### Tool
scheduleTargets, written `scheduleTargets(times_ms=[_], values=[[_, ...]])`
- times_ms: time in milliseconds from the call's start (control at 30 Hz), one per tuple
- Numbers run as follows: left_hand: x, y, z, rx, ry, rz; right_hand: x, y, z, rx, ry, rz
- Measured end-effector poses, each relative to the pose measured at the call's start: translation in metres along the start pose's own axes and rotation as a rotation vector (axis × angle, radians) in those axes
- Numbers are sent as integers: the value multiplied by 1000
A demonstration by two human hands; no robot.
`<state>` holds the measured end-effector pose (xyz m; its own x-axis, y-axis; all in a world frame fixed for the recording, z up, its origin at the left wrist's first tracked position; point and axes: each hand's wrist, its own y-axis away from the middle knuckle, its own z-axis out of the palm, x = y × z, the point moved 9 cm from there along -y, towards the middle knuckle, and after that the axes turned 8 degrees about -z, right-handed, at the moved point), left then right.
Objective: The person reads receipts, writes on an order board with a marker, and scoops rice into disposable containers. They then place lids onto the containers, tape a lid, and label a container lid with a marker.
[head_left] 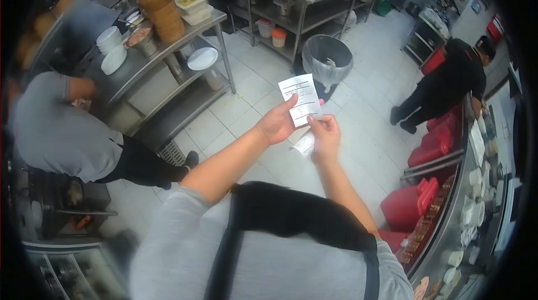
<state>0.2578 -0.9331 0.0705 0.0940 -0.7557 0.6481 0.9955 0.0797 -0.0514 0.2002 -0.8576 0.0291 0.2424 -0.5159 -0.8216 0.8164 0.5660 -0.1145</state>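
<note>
A white printed slip [301, 102] is held up in front of me, its printed face towards the camera. My left hand [278, 121] grips its left side, with the thumb across the paper. At the lower right corner my right hand [326, 136] pinches the slip between thumb and fingers. A second, curled piece of printed paper [304, 144] hangs below, beside my right hand; whether it joins the upper slip I cannot tell. Both forearms reach forward over the tiled floor.
A lined bin [328, 60] stands ahead. At left, a person in grey [67, 126] is by a steel table [151, 61] with steamers and plates. Another person in black [448, 78] leans over the right counter, above red containers [409, 204]. Steel shelving [302, 5] stands at the back.
</note>
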Motion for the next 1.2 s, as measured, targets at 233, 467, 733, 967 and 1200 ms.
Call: scheduleTargets(times_ms=[233, 467, 733, 967, 1200], values=[[63, -56, -77, 88, 81, 74, 52, -103, 36, -79, 27, 31], [174, -57, -193, 719, -83, 381, 105, -189, 106, -441, 273, 74], [440, 136, -322, 1601, -605, 609, 191, -280, 110, -640, 463, 108], [729, 261, -321, 1586, -686, 1064, 244, -393, 2, -275, 676, 35], [870, 282, -379, 1404, -380, 1194, 237, -378, -126, 138, 1224, -42]])
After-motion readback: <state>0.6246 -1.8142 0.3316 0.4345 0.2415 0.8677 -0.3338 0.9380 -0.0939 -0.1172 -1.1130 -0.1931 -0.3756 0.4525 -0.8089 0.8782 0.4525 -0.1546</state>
